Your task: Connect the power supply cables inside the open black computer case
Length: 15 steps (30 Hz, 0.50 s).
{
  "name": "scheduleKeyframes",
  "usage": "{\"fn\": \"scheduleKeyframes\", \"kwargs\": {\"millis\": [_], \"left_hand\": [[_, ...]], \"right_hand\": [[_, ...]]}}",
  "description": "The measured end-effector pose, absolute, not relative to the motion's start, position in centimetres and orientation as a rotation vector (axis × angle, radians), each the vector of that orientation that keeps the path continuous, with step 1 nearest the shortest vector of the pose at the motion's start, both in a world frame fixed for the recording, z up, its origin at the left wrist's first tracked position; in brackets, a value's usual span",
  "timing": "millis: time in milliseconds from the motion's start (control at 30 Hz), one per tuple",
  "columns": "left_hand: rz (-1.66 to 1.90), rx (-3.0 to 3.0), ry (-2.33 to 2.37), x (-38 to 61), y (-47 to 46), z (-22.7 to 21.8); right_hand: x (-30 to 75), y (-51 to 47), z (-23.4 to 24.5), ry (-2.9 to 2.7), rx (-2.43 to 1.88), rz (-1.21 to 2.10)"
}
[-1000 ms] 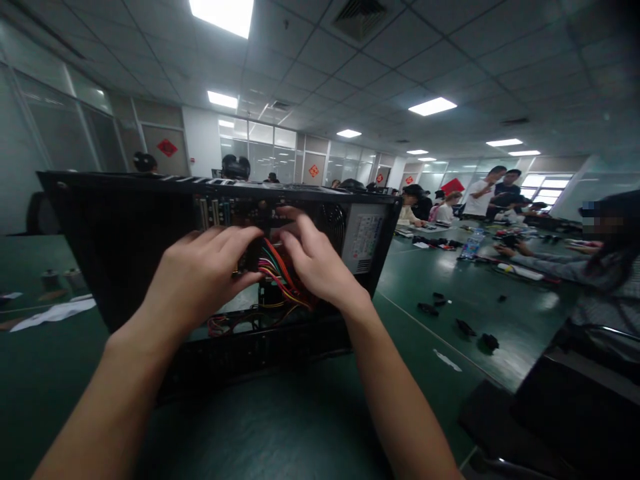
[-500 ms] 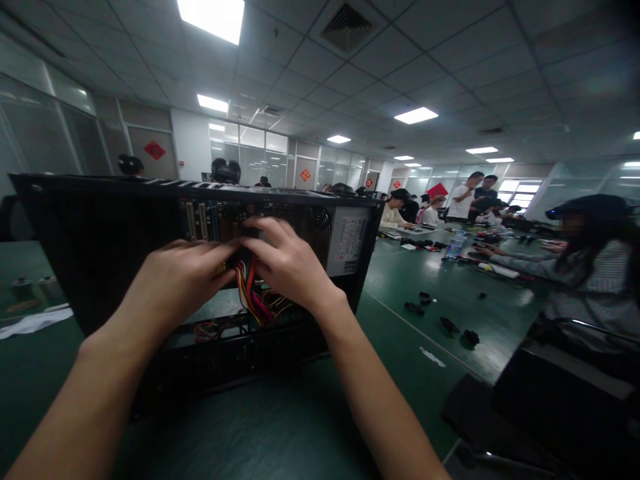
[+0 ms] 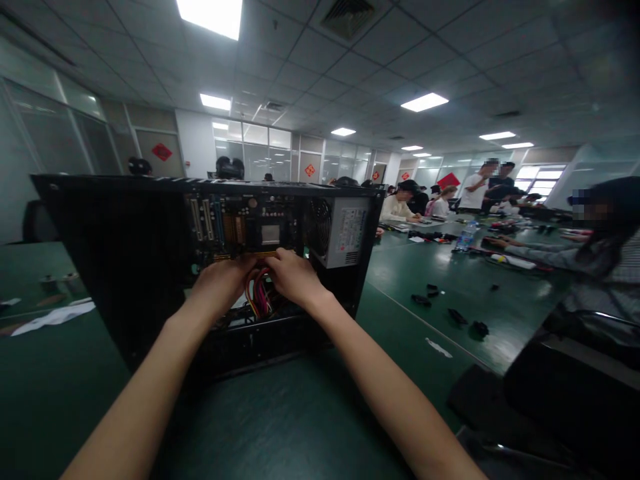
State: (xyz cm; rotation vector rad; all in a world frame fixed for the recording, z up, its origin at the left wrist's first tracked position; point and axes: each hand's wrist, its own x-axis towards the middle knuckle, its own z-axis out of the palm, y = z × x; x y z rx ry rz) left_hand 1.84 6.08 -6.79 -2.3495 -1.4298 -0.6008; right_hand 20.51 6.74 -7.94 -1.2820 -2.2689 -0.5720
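An open black computer case (image 3: 190, 360) stands on the green table with its inside facing me. Both hands reach into it, at the lower edge of the motherboard (image 3: 285, 217). The fingers of my left hand (image 3: 217, 283) are closed; what they grip is hidden. My right hand (image 3: 295, 277) pinches the top end of a multicoloured power cable (image 3: 260, 293), whose wires loop down between the hands. A yellow slot edge (image 3: 265, 254) shows just above the fingertips. The power supply (image 3: 345, 233), with its fan and label, fills the case's upper right.
Small black parts (image 3: 457, 317) and a paper scrap (image 3: 439, 347) lie on the table (image 3: 400, 320) to the right. A water bottle (image 3: 466, 237) stands farther back. A co-worker sits at right by a black chair (image 3: 565, 380). White paper (image 3: 55, 317) lies at left.
Both hands have moved lower in the case, and the right fingers have closed in. More of the motherboard now shows. The view has shifted slightly.
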Motion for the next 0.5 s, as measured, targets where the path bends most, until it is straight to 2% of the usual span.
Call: {"fn": "scheduleKeyframes", "kwargs": {"millis": [233,500], "left_hand": [[-0.443,-2.416,-1.386,2.6,6.5,-8.5],[-0.300,-2.374,-1.634,3.0,6.7,-8.5]], "right_hand": [[22.0,8.6,-9.3,-2.278,-1.379,-0.428],[21.0,8.4,-9.9,-2.316,-1.487,-0.335]]}}
